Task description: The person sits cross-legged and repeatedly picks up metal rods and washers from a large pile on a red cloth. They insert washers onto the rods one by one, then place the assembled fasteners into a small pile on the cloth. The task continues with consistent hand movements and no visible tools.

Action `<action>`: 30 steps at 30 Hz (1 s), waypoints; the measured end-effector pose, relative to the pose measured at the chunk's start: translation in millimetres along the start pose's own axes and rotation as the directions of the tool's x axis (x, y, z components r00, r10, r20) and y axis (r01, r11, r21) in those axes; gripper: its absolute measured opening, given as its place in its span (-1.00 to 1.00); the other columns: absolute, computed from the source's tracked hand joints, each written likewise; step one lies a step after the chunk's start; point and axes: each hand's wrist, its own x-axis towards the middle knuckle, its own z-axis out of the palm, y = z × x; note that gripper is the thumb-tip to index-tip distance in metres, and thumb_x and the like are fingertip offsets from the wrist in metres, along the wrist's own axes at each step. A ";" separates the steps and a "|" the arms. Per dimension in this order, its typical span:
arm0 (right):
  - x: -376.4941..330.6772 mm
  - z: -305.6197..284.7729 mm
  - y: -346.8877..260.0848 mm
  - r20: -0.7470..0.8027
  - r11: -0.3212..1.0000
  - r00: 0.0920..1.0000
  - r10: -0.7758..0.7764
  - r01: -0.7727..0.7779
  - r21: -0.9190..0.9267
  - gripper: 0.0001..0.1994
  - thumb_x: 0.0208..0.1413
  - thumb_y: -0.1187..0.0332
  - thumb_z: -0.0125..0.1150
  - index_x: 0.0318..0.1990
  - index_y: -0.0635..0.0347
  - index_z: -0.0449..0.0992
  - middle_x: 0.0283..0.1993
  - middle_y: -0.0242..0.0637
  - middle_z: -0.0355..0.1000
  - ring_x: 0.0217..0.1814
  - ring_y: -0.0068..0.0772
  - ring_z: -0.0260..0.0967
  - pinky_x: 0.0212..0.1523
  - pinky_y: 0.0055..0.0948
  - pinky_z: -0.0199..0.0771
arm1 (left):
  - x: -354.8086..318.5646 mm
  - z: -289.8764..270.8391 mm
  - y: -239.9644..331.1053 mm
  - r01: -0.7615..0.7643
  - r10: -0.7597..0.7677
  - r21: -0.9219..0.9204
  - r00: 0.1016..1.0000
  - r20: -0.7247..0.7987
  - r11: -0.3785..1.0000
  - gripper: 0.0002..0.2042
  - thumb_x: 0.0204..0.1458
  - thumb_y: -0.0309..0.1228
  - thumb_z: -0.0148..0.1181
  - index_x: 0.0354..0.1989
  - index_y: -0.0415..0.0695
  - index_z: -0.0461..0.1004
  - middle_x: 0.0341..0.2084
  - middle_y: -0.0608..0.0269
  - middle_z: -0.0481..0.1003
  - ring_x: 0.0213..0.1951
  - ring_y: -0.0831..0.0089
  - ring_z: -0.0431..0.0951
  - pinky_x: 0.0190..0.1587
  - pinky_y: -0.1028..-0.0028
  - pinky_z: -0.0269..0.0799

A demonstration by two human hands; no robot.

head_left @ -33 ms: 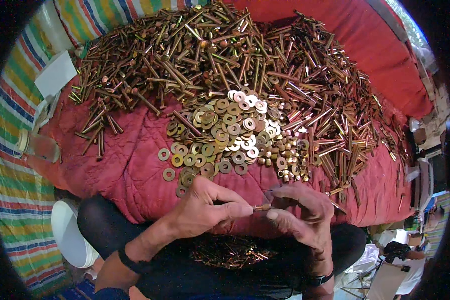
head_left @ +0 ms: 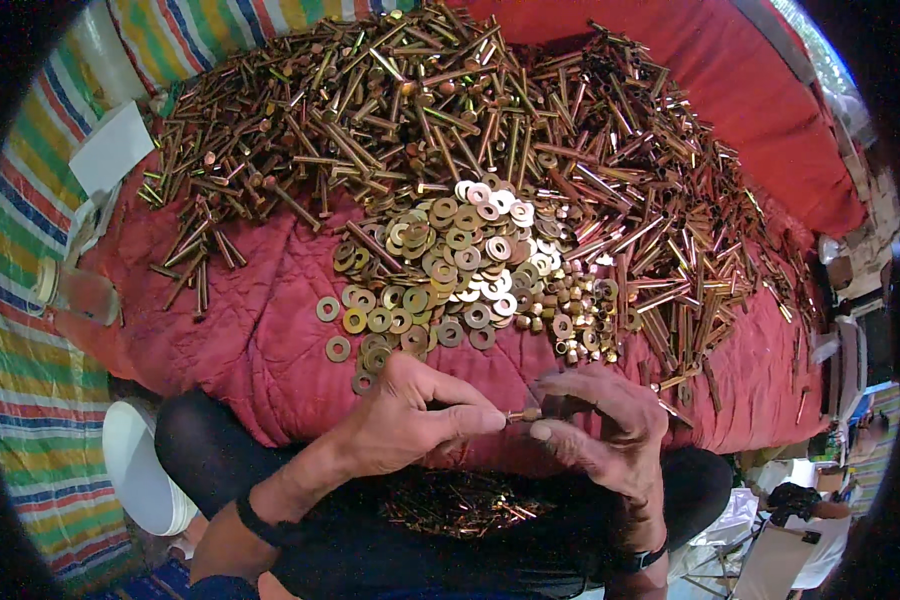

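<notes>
A red quilted cloth (head_left: 270,330) over a striped mat (head_left: 30,380) carries heaps of brass bolts (head_left: 420,110) and washers (head_left: 440,260) just beyond the hands, while the left hand (head_left: 410,415) and right hand (head_left: 600,420) pinch a small bolt (head_left: 523,413) between them, its long axis lying sideways from hand to hand.

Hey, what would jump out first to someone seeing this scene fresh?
First, the huge heap of brass-coloured bolts across the far side of the red quilt. In front of it, near the middle, lies a pile of washers with small nuts to its right. Nearest the camera, the left hand and right hand meet over one small bolt, above a lapful of more pieces.
</notes>
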 end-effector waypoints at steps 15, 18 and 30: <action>-0.5 2.3 4.2 0.020 0.999 0.999 -0.036 0.035 0.032 -0.78 0.13 0.40 0.50 -0.11 0.25 0.65 -0.27 -0.23 0.59 -0.27 -0.24 0.59 -0.30 -0.33 0.57 | 3.8 2.0 -3.7 -0.043 0.043 -0.015 0.999 0.002 0.999 -0.83 0.21 -0.41 0.39 -0.24 -0.29 0.75 -0.59 0.37 0.59 -0.56 0.68 0.48 -0.52 0.54 0.38; 1.3 5.7 3.8 -0.001 0.987 0.988 -0.155 0.155 -0.035 -0.76 0.05 0.40 0.55 -0.15 0.26 0.65 -0.30 -0.27 0.60 -0.28 -0.30 0.59 -0.26 -0.38 0.55 | 3.4 1.5 -3.3 -0.024 0.024 -0.052 1.000 0.009 0.998 -0.83 0.21 -0.41 0.39 -0.25 -0.29 0.75 -0.60 0.36 0.59 -0.56 0.68 0.48 -0.52 0.54 0.37; -1.0 11.2 7.1 0.077 0.985 0.990 -0.120 0.129 -0.116 -0.72 0.07 0.31 0.57 -0.16 0.28 0.67 -0.28 -0.22 0.61 -0.29 -0.32 0.61 -0.28 -0.43 0.54 | 3.1 1.5 -3.1 0.061 -0.055 -0.127 0.997 0.050 0.990 -0.82 0.21 -0.40 0.37 -0.24 -0.30 0.75 -0.60 0.36 0.57 -0.58 0.66 0.47 -0.53 0.55 0.32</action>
